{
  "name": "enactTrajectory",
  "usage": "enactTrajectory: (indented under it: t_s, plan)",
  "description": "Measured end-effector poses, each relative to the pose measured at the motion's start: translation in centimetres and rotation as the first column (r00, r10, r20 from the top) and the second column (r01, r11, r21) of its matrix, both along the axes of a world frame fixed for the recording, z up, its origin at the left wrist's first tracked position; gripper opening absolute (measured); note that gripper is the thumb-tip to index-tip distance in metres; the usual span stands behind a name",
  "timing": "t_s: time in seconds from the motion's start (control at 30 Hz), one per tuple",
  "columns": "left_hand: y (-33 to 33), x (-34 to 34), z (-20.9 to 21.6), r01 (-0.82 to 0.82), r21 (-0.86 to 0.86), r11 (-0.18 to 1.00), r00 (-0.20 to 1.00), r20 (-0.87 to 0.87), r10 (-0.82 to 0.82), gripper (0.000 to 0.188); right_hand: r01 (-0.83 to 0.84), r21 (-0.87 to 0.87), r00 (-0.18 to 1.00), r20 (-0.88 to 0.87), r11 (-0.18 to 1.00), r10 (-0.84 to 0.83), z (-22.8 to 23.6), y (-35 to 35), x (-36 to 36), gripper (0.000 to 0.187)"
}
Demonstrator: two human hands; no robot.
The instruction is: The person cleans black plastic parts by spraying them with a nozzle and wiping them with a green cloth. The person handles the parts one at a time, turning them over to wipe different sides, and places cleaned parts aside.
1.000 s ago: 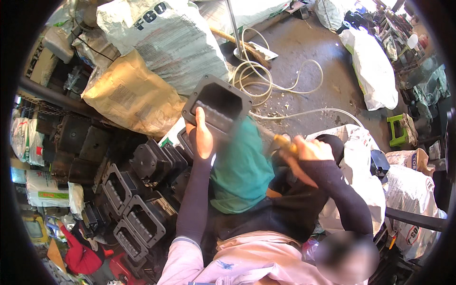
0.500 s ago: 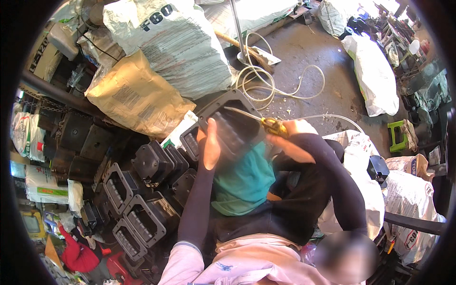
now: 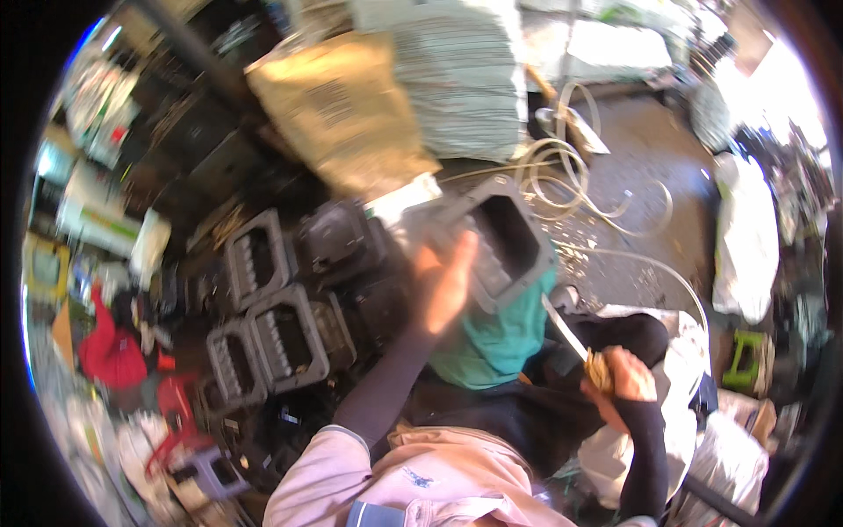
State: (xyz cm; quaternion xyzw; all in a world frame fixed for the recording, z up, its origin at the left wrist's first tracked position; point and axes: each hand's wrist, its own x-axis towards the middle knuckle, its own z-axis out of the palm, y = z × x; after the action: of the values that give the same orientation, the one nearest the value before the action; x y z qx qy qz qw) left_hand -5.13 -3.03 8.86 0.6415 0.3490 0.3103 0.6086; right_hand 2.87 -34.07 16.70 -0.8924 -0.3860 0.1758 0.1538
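A black plastic housing [image 3: 524, 283] with a wide flanged rim and a deep rectangular opening is tilted over my lap. My left hand [image 3: 446, 279] is closed on its left side, thumb along the rim, both somewhat blurred. Farther right and lower, my right hand [image 3: 629, 378] wraps round the yellowish handle of a knife [image 3: 566, 327]. The knife's long pale blade points up and left toward the housing, apart from it. Beneath the housing a green cloth [image 3: 500, 347] covers part of my lap.
Several similar black housings [image 3: 290, 334] stand stacked at my left. A brown paper sack [image 3: 342, 114] and a large white sack [image 3: 461, 79] are ahead. A pale hose [image 3: 562, 189] coils on the floor among scraps. At right are a white sack [image 3: 745, 237] and a green stool [image 3: 746, 360].
My right hand has drawn the knife away from the housing's opening, down and to the right. My left hand still grips the housing, which has turned. The whole view has swung left.
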Motion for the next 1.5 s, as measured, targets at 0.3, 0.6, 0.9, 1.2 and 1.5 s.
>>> enactTrajectory:
  t_s: [0.3, 0.6, 0.9, 1.2, 1.5]
  plan:
    - [-3.7, -14.8, 7.0, 0.230, -0.044, 0.972, 0.968, 0.112, -0.224, 0.055, -0.444, 0.018, 0.862, -0.264, 0.896, 0.433, -2.8, 4.7, 1.2, 0.056]
    - [-0.2, -36.7, 13.6, -0.605, -0.131, 0.785, 0.646, 0.497, 0.580, 0.042, -0.588, 0.257, 0.763, -0.141, 0.767, 0.631, -2.9, 15.5, 0.8, 0.056]
    - [7.0, -65.2, 2.0, -0.931, -0.364, -0.020, -0.077, 0.142, 0.987, 0.051, -0.544, 0.210, 0.782, -0.223, 0.812, 0.582, -3.1, 15.3, 0.9, 0.056]
    - [9.8, -74.3, -12.0, -0.844, -0.528, -0.093, -0.047, -0.099, 0.994, 0.047, -0.459, 0.095, 0.866, -0.172, 0.883, 0.469, -3.4, 13.5, 1.6, 0.049]
    - [11.4, -73.4, -11.9, -0.970, -0.169, -0.176, -0.103, -0.368, 0.924, 0.035, -0.462, 0.099, 0.870, -0.145, 0.881, 0.472, -3.4, 13.6, 1.5, 0.048]
